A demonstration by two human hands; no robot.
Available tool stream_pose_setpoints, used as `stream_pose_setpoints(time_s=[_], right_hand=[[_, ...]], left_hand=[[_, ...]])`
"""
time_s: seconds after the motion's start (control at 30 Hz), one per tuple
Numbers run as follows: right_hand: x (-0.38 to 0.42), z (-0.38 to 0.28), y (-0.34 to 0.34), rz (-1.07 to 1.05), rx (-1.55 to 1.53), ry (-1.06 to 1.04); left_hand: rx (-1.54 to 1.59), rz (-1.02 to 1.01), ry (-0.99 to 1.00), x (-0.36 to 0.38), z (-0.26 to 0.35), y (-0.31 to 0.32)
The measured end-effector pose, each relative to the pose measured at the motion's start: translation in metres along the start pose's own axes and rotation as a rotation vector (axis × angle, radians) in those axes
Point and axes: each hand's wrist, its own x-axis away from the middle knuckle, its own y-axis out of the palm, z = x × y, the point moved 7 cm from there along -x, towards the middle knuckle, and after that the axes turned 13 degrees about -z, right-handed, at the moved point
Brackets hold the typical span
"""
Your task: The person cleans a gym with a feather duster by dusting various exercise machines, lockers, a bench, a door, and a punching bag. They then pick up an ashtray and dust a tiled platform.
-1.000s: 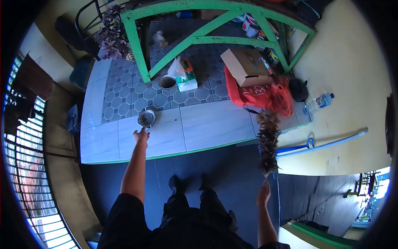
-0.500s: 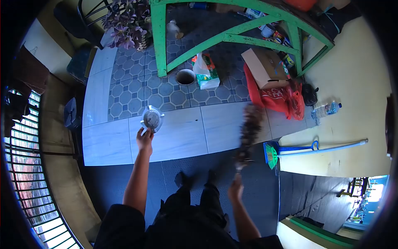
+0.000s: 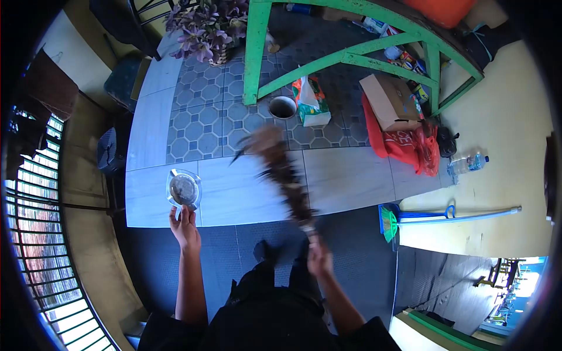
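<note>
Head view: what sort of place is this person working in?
Probably a home porch or veranda. A tiled ledge has clutter under a green wooden frame, a potted plant stands by it, and a metal grille lets in daylight.

We see bright daylight on the pale tiled floor (image 3: 345, 175), heavy fisheye bending with black corners, and motion blur smearing the brown feather duster (image 3: 281, 169).

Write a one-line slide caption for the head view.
Left hand holds a metal ashtray above the tiled ledge; right hand holds a feather duster across it.
</note>
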Motion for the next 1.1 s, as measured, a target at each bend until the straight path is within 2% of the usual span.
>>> stream_pose_setpoints(time_s=[0.03,0.1,0.2,0.27,0.3,0.33,0.37,0.4,0.43,0.47,0.5,0.53,0.63,0.67,0.7,0.73,0.77,0.8,0.83,0.9,0.93,0.97,1.03,1.07,1.1], right_hand=[[-0.008,0.030,-0.030,-0.031,0.201,0.100],[-0.029,0.028,-0.099,0.264,0.060,0.188],[-0.051,0.074,-0.106,0.371,0.072,0.273],[-0.053,0.048,-0.043,0.027,-0.241,0.559],[-0.044,0.073,0.026,0.060,-0.742,0.374],[-0.040,-0.026,0.032,-0.102,-0.043,0.342],[-0.019,-0.041,0.085,-0.070,-0.485,0.369],[-0.004,-0.085,0.124,-0.125,-0.110,-0.032],[0.012,-0.117,0.159,-0.449,0.104,0.030],[0.019,-0.156,0.160,-0.333,-0.056,-0.181],[0.024,-0.162,0.174,-0.405,-0.075,-0.205],[0.019,-0.162,0.163,-0.393,-0.071,-0.195],[-0.005,-0.134,0.109,-0.570,0.119,-0.090],[-0.008,-0.111,0.081,-0.426,0.143,-0.137],[-0.007,-0.065,0.063,-0.322,0.060,-0.097],[-0.008,-0.040,0.022,-0.117,-0.121,-0.079],[0.001,-0.017,-0.017,-0.064,0.229,0.035],[0.007,-0.003,-0.064,-0.061,-0.076,0.461],[0.022,0.022,-0.094,0.149,0.133,0.336],[0.051,0.078,-0.141,0.458,0.259,0.286],[0.058,0.085,-0.163,0.548,0.096,0.456],[0.067,0.092,-0.182,0.630,-0.073,0.624],[0.058,0.158,-0.198,0.792,0.123,0.421],[0.049,0.152,-0.202,0.791,0.114,0.431],[0.027,0.154,-0.203,0.663,-0.091,0.630]], left_hand=[[-0.005,-0.017,-0.012,-0.001,-0.002,-0.003],[-0.028,-0.027,-0.033,0.001,-0.001,-0.002],[-0.074,-0.051,-0.075,0.007,-0.010,-0.008],[-0.081,-0.049,-0.084,0.015,-0.012,-0.007],[-0.091,-0.046,-0.091,0.020,-0.011,-0.007],[-0.101,-0.045,-0.101,0.026,-0.011,-0.007],[-0.121,-0.044,-0.070,0.031,-0.006,-0.005],[-0.119,-0.052,-0.072,0.033,-0.003,-0.003],[-0.167,-0.046,0.029,0.035,0.008,-0.002],[-0.214,-0.039,0.129,0.037,0.020,-0.001],[-0.212,-0.020,0.169,0.036,0.027,0.000],[-0.209,-0.033,0.162,0.031,0.029,0.000],[-0.235,-0.071,0.291,0.022,0.047,0.008],[-0.255,-0.059,0.258,0.022,0.051,0.013],[-0.253,-0.082,0.250,0.020,0.052,0.020],[-0.252,-0.106,0.244,0.019,0.051,0.026],[-0.243,-0.119,0.241,0.017,0.047,0.029],[-0.232,-0.139,0.217,0.015,0.039,0.030],[-0.221,-0.158,0.195,0.013,0.030,0.032],[-0.222,-0.192,0.157,0.017,0.016,0.037],[-0.230,-0.215,0.121,0.020,0.006,0.040],[-0.245,-0.221,0.093,0.023,-0.004,0.040],[-0.265,-0.243,0.048,0.030,-0.019,0.043],[-0.286,-0.259,0.001,0.033,-0.026,0.044],[-0.270,-0.261,-0.022,0.033,-0.028,0.043]])
